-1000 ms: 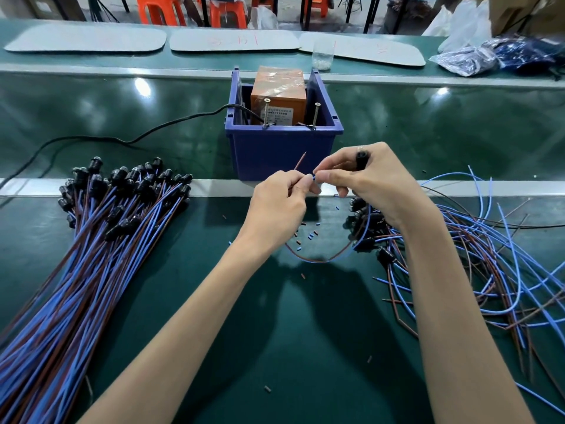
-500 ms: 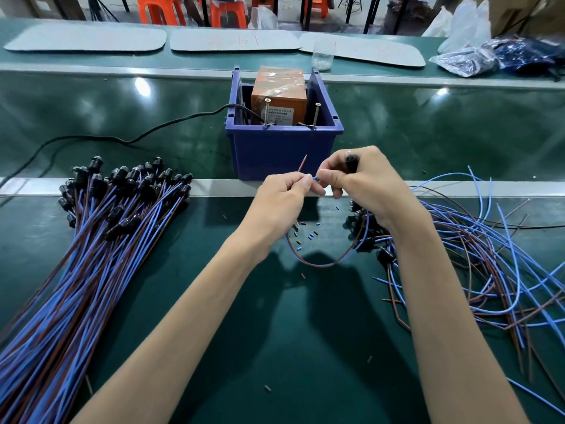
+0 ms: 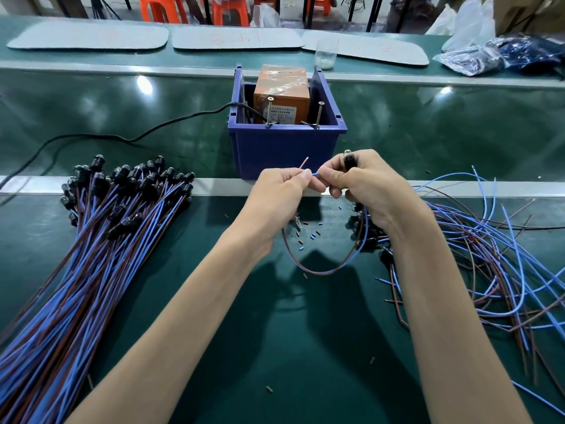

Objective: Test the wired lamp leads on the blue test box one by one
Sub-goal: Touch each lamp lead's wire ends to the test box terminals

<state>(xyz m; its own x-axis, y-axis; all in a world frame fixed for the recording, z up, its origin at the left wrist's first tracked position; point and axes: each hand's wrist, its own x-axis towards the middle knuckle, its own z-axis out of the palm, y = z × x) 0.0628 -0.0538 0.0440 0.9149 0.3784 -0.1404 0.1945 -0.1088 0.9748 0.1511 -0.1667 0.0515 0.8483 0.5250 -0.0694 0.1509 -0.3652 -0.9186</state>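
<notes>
Lamp lead before blue test box, left hand and right hand in a pinch on its ends

The green counter is crossed from left edge to right edge by a pale strip. Three grey mats lie in a row along the far edge. A clear cup stands upright between the middle and right mats, with what may be white grains in its bottom. Crumpled plastic bags, clear and dark blue, sit at the far right corner. A black cable snakes in from the left edge, beyond the strip. Short blue and brown bits of insulation are scattered near the counter's middle, with a few more toward the near edge. Orange stools stand on the floor past the far edge.
</notes>
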